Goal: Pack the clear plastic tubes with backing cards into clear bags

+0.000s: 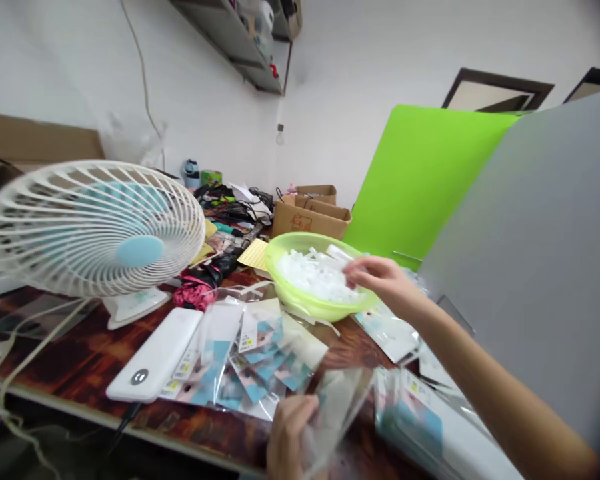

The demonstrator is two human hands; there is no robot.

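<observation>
Right hand [380, 279]: reached out over the near rim of the green bowl [300, 244]; the fingers are pinched on a small white plastic piece [341, 254] at the top of the heap.
White pieces [313, 275]: heaped inside the green bowl, filling most of it; single shapes are too blurred to be told apart.
Left hand [289, 437]: seen at the bottom edge, close to the near side of the surface; it is closed on a clear plastic bag [337, 407], which is held up from its lower corner and is blurred.
Printed packets [253, 363]: spread flat in an overlapping pile on the surface, between the left hand and the bowl; blue and white prints and small yellow labels are seen on them.
Further packets [410, 417]: laid to the right of the held bag, under the right forearm, with more just beside the bowl.
Power bank [155, 355]: white, laid flat to the left of the packet pile, near the front edge.
Fan [93, 227]: white with a light blue hub, stood on the surface at the left, well apart from both hands.
Surface [87, 360]: dark reddish wood with a glossy cover.
Cardboard boxes [311, 217]: set behind the bowl.
Green board [420, 170]: leaned upright behind the bowl on the right, next to a grey panel [545, 267].
</observation>
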